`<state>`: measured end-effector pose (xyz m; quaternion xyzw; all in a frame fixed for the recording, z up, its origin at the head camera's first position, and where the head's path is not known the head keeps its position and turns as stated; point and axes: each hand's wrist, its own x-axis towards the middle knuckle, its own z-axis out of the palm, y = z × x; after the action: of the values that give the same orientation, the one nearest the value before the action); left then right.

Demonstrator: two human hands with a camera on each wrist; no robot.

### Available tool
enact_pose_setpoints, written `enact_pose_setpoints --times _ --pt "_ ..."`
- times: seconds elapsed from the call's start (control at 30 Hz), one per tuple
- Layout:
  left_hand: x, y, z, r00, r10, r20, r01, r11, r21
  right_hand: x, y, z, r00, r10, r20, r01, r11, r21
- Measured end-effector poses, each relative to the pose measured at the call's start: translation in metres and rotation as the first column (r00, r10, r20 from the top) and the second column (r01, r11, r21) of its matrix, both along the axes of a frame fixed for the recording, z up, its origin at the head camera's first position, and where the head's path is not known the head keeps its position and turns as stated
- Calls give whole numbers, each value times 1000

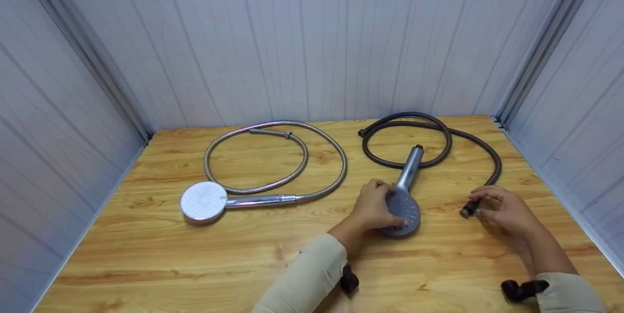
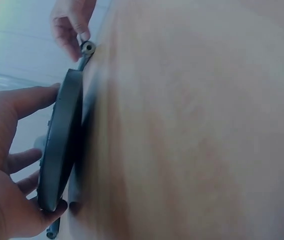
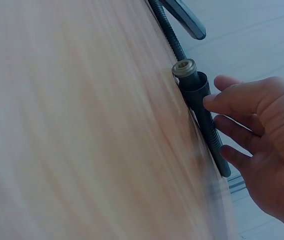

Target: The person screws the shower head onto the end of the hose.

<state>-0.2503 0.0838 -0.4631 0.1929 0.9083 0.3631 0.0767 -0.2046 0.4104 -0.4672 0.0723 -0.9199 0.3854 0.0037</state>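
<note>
A grey hand shower (image 1: 409, 203) lies on the wooden table, its handle pointing away from me. My left hand (image 1: 373, 205) holds its round head, thumb on the nozzle face and fingers at the far rim. In the left wrist view the shower head (image 2: 61, 145) sits between thumb and fingers, almost edge-on. To the right, a dark shower hose (image 1: 497, 162) ends in a threaded fitting with a collar (image 1: 469, 209). My right hand (image 1: 507, 210) is beside that end, fingers loosely bent. In the right wrist view a fingertip appears to touch the collar (image 3: 198, 89).
On the left lies a chrome hand shower (image 1: 204, 201) joined to a coiled chrome hose (image 1: 345, 162). The dark hose loops behind the grey handle, its other end near the back edge. Pale panel walls (image 1: 312, 40) enclose the wooden table (image 1: 195, 264) at the back and sides.
</note>
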Motion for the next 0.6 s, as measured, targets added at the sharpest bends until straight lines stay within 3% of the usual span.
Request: enact_pose_setpoints --times 0.33,0.6 --pt "-12 -17 7 992 -106 69 105 994 15 -3 -3 2 999 7 38 -7 1000 -17" --pt "-15 -15 12 982 -185 44 186 983 -12 -5 -6 1 1000 2 -11 -1 999 49"
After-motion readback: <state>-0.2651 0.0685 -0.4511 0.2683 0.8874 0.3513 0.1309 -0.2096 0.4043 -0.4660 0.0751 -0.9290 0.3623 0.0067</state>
